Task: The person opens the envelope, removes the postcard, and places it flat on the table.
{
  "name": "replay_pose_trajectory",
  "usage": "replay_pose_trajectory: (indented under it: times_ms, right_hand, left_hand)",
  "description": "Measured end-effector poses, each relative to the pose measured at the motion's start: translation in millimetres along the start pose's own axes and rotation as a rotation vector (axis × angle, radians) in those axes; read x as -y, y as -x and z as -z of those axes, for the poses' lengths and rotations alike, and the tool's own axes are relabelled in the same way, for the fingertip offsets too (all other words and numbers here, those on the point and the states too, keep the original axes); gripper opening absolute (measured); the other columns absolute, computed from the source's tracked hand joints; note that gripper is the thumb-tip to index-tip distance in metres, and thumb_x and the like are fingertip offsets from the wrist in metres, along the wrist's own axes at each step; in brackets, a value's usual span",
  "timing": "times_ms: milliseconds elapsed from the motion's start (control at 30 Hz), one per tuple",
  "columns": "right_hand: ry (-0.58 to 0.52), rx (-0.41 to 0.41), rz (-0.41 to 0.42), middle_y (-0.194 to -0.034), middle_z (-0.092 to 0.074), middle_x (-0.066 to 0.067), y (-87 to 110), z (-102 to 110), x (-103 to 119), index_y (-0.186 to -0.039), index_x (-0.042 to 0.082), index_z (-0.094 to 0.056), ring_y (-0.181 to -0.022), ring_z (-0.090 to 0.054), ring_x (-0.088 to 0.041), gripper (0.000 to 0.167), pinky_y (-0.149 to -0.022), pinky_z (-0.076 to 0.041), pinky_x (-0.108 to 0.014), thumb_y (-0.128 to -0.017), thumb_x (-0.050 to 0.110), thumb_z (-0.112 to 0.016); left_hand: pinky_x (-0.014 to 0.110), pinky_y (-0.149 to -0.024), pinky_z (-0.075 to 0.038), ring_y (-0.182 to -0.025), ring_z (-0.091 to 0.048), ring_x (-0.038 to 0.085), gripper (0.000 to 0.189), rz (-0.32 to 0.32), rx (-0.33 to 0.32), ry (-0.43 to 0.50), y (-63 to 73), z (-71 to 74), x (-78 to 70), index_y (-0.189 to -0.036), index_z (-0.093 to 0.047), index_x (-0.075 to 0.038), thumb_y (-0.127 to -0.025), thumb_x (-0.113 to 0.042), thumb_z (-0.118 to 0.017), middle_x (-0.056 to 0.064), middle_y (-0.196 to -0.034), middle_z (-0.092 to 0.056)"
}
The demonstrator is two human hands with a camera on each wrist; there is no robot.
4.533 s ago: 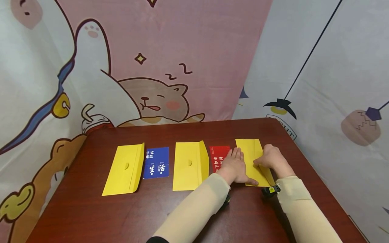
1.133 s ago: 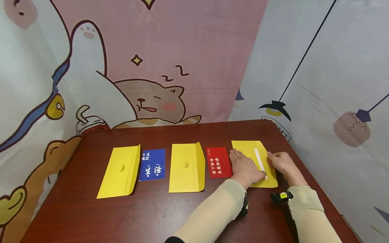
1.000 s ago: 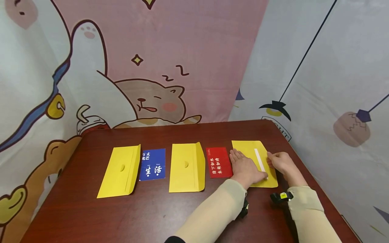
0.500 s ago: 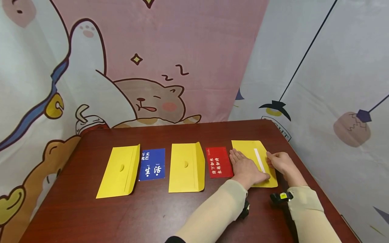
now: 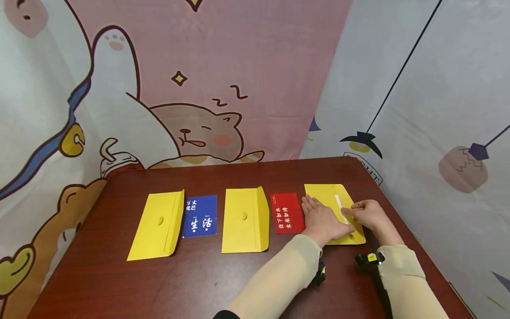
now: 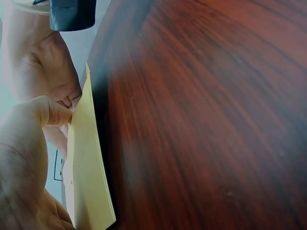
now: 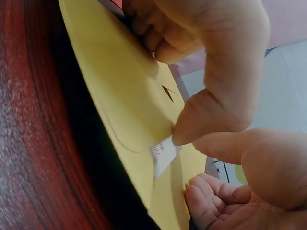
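In the head view a yellow envelope (image 5: pixel 318 190) lies at the right with its flap folded out, baring a white strip (image 5: pixel 338 202). My left hand (image 5: pixel 322 221) rests on this envelope with fingers outstretched, its thumb over the strip's near end. From the right, my right hand (image 5: pixel 370 217) reaches across the flap, a fingertip at the strip. In the right wrist view a loose white end of the strip (image 7: pixel 164 155) stands up beside the left thumb (image 7: pixel 196 117), with the right thumb (image 7: pixel 220 146) close by. I cannot tell whether the right fingers pinch the strip.
A red card (image 5: pixel 286 217) lies just left of the left hand. Further left are a second yellow envelope (image 5: pixel 241 230), a blue card (image 5: pixel 200 212) and a third yellow envelope (image 5: pixel 153 226), all on the dark red wooden table (image 5: pixel 179 283). A printed cloth (image 5: pixel 279 88) hangs behind.
Earlier the flap was folded over; it now lies outward with the strip showing. The left hand shifted right off the red card. The right hand just moved left from the flap's edge to the strip.
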State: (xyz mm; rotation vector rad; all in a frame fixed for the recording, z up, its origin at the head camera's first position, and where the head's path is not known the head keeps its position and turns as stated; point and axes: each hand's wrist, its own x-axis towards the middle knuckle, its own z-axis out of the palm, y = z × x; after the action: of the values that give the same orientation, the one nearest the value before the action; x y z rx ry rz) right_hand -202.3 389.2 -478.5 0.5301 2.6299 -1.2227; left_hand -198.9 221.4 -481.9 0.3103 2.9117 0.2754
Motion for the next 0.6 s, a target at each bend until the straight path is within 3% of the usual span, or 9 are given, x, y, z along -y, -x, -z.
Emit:
replay_pose_trajectory:
  times_ms: [233, 467, 600]
  right_hand:
    - [0.113, -0.057, 0.03, -0.085, -0.06, -0.012, 0.7, -3, 2, -0.116, -0.012, -0.058, -0.078, -0.057, -0.026, 0.053, -0.063, -0.05, -0.032, -0.094, 0.029, -0.083]
    - [0.204, -0.049, 0.027, -0.082, -0.058, -0.014, -0.4, -5, 10, -0.11, -0.011, -0.062, -0.075, -0.058, -0.028, 0.051, -0.064, -0.049, -0.034, -0.091, 0.03, -0.084]
    - [0.265, -0.065, 0.021, -0.097, -0.062, -0.026, -0.6, -5, 15, -0.11, -0.015, -0.062, -0.087, -0.061, -0.036, 0.057, -0.074, -0.056, -0.043, -0.088, 0.031, -0.087]
  left_hand:
    - [0.045, -0.128, -0.016, -0.159, -0.018, 0.037, 0.127, -0.007, 0.001, -0.004, 3.2, 2.2, 0.7, -0.167, -0.03, -0.007, -0.077, -0.094, -0.052, 0.013, -0.172, -0.027]
    - [0.045, -0.128, -0.016, -0.159, -0.016, 0.036, 0.127, -0.013, -0.007, -0.014, 0.0, -1.6, 1.8, -0.166, -0.03, -0.007, -0.077, -0.095, -0.051, 0.013, -0.172, -0.026]
    - [0.045, -0.128, -0.016, -0.159, -0.016, 0.037, 0.126, -0.018, -0.011, -0.013, -0.4, -2.2, 2.2, -0.167, -0.029, -0.006, -0.078, -0.093, -0.052, 0.014, -0.172, -0.026]
